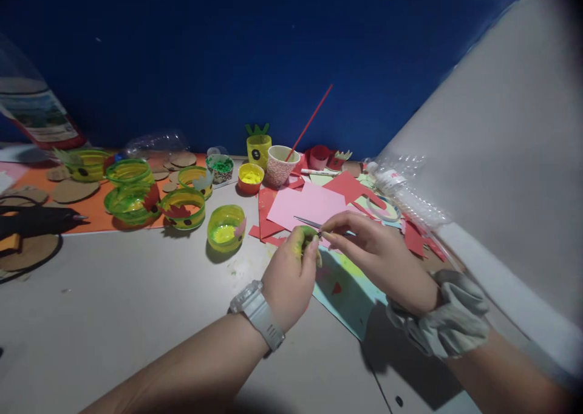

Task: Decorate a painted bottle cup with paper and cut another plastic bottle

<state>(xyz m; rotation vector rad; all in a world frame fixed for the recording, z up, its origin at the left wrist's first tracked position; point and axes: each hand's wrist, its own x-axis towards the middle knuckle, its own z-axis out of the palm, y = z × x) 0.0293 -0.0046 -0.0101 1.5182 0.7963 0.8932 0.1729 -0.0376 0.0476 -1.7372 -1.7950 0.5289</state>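
In front of me, my left hand is closed, its thumb and forefinger pinched together and smeared with yellow-green paint. My right hand meets it fingertip to fingertip, thumb and forefinger pinched at a tiny dark piece. Whether the left fingers also grip something is hidden. A thin pointed metal tool pokes out beyond the right fingers; I cannot tell whether it is held or lies on the pink paper. Under both hands is a light blue sheet with a small red scrap on it.
A green-painted plastic bowl stands left of my hands, with several similar ones behind it. Farther back are a yellow paint cup and a speckled cup holding a red stick. A black glue gun lies far left; a clear bottle lies right.
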